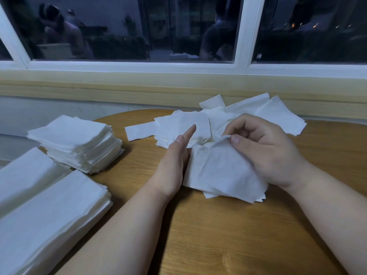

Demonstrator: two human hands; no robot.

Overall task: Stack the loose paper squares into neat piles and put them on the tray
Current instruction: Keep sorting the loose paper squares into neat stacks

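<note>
window (139, 26): dark panes in a white frame across the whole 12 o'clock side, with dim reflections.
table (218, 235): round wooden top, filling the view from the centre down to 6 o'clock.
big stack (49, 215): wide white sheets lying flat at 8 o'clock, edges fairly even; a second stack like it lies just behind, touching it.
loose heap (258, 112): paper squares scattered at 1 o'clock, overlapping at all angles; one strip pokes out toward 11 o'clock.
square pile (79, 141): a thick pile of squares at 10 o'clock on the table's rim, edges slightly ragged, well apart from the heap.
held squares (222, 171): a thin bunch at the centre, between the two hands and tilted, with its lower corner on the table.
right hand (264, 151): curled, thumb and forefinger pinching the bunch's top corner.
left hand (174, 161): fingers straight and together, set edge-on against the bunch's left side — gripping nothing.
</note>
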